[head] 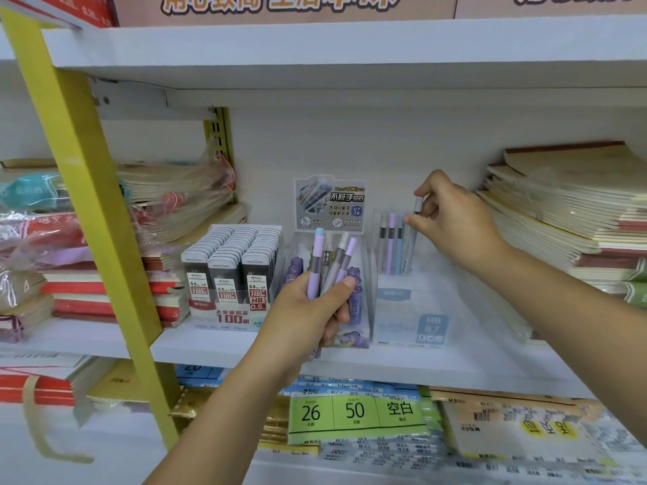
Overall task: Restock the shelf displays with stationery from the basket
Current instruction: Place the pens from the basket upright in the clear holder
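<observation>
Right hand [451,222] pinching grey pen [411,247] upright, left hand [308,309] gripping pen bundle [335,261]

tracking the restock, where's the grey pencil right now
Head view, right of centre: the right hand pinches the grey pencil near upright in the clear display box, beside the blue pencil standing there.

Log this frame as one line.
right hand: pinches grey plastic tube at clear plastic display box | left hand: grips bundle of purple and grey plastic tubes | basket: not in view
</observation>
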